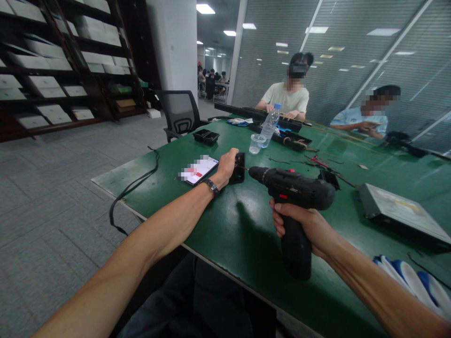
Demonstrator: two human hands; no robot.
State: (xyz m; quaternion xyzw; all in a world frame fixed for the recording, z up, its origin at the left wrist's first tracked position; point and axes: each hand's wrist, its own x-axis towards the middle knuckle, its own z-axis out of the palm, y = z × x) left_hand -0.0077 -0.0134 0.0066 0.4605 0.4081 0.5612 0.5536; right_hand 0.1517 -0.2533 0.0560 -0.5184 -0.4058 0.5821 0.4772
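Note:
A black cordless drill (296, 185) is gripped in my right hand (299, 218), its chuck and thin bit pointing left. My left hand (227, 166) is closed on the near-left edge of a small black box (240, 174), tipped up on its side on the green table. The bit's tip is at or very close to the box's open face; whether it touches I cannot tell. Just left of my left hand lies a lit smartphone (202, 170). The fingers behind the box are partly hidden.
A two-part black tray (206, 136), a clear plastic cup (256, 144) and a water bottle (270, 124) stand farther back on the table (211, 220). Loose wires, a metal-topped case (405, 211) and gloves (412, 281) lie to the right. Two people sit across the table.

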